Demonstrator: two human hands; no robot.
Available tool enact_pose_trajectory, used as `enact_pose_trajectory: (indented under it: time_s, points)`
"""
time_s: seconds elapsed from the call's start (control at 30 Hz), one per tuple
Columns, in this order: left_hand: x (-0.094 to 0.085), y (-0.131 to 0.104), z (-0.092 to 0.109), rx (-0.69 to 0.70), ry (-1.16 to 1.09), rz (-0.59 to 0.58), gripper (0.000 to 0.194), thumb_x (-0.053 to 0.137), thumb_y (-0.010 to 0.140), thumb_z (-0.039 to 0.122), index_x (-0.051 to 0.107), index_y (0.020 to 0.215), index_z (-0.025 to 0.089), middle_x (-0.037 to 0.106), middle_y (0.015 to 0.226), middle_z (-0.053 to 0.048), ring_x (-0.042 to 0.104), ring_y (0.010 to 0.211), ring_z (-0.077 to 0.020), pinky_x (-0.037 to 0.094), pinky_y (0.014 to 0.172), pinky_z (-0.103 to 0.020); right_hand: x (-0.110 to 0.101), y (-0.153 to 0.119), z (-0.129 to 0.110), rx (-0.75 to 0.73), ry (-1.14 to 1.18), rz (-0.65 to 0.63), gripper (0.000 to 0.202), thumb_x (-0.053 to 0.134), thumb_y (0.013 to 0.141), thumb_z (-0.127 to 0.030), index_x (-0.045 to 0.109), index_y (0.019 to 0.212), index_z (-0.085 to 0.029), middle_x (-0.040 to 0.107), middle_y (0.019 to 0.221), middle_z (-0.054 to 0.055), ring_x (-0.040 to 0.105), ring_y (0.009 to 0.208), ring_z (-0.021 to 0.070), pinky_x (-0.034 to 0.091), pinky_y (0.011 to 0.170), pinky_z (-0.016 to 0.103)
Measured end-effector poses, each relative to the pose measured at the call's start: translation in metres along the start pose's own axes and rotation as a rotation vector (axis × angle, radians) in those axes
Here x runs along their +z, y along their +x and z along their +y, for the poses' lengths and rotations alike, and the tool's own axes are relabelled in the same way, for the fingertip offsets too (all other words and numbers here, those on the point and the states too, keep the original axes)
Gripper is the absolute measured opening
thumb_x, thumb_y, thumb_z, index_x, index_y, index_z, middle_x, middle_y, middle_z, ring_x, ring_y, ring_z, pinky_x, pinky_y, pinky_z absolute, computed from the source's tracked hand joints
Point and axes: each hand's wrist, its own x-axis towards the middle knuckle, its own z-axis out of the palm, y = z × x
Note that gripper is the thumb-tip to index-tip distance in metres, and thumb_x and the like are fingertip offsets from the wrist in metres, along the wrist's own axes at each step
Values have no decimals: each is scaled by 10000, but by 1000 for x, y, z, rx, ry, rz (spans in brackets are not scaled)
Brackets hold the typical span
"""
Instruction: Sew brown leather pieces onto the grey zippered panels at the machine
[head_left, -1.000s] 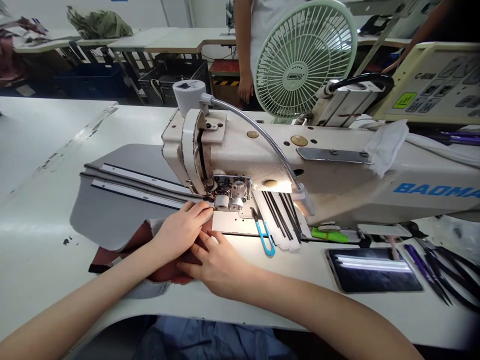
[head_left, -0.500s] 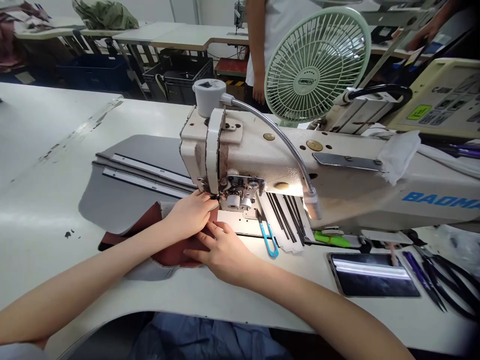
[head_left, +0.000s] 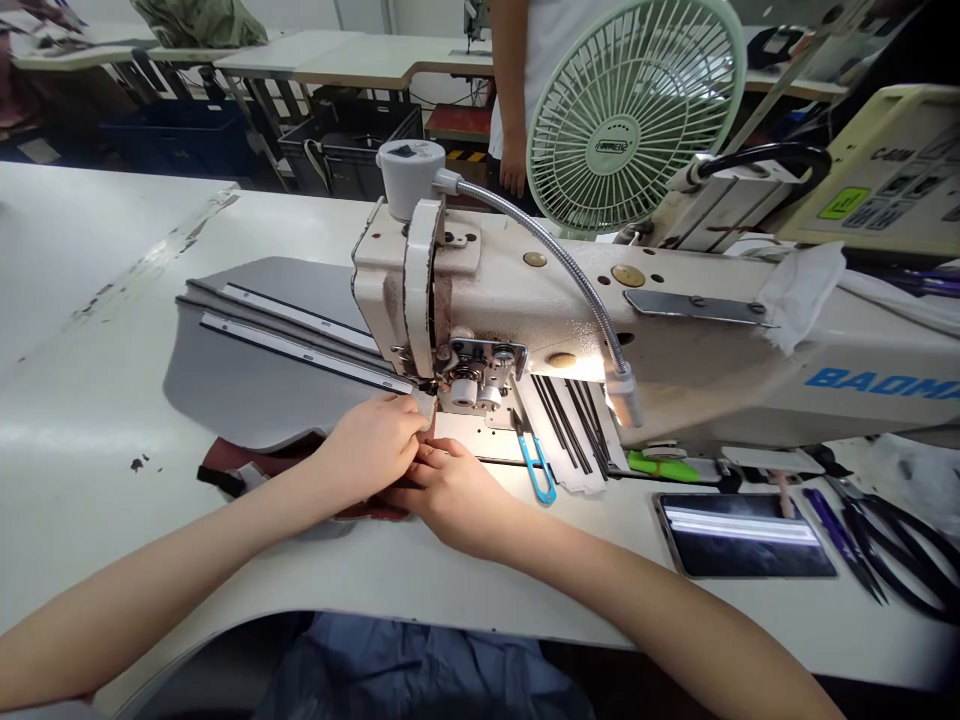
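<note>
Grey fabric (head_left: 247, 370) with two white strips (head_left: 300, 350) lies left of the sewing machine (head_left: 510, 290) and reaches its needle area. Folded reddish-brown fabric (head_left: 232, 458) is bunched beneath my left forearm. My left hand (head_left: 373, 445) has its fingers closed on the fabric edge just in front of the needle area. Beside it, my right hand (head_left: 454, 498) presses with bent fingers on the reddish-brown fabric, fingertips close to the left hand's. The needle tip itself is hidden.
Blue thread snips (head_left: 536, 465) and black strips (head_left: 566, 425) lie right of the needle area. Farther right are a phone (head_left: 746, 535), a green tool (head_left: 664, 466) and black scissors (head_left: 900, 545). A green fan (head_left: 634, 120) stands behind the machine, near a person's arm (head_left: 511, 90).
My left hand has closed more tightly on the fabric edge, and my right fingers have drawn together. The reddish-brown fabric is now more folded under, with more grey fabric showing. The camera view shifted slightly.
</note>
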Motion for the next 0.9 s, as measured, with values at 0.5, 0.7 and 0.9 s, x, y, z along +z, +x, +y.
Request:
enact_pose_trajectory:
  time_s: [0.5, 0.7, 0.9]
  points:
    - [-28, -10, -17, 147, 72, -40, 314, 498, 741, 140, 640, 1014, 201, 664, 950, -79, 585, 832, -243, 440, 730, -362, -19, 24, -2, 187, 100, -63, 207, 570, 875, -213, 674, 1037, -134, 707, 993, 93, 599, 993, 239, 436, 848, 358]
    - [-49, -36, -28, 203, 43, 146, 332, 366, 877, 129, 684, 930, 208, 693, 884, -62, 589, 790, -219, 451, 764, -367, -15, 8, -33, 129, 114, -95, 397, 476, 951, -227, 524, 1333, -128, 666, 1231, 113, 596, 1148, 236, 438, 944, 385]
    - [12, -53, 1, 410, 162, 330, 382, 366, 858, 30, 646, 1116, 56, 682, 1154, -143, 588, 1059, -247, 453, 884, -368, 21, -20, -55, 104, -113, -59, 533, 412, 1006, -405, 435, 1425, -77, 474, 1466, 156, 417, 1356, 286, 331, 1101, 442]
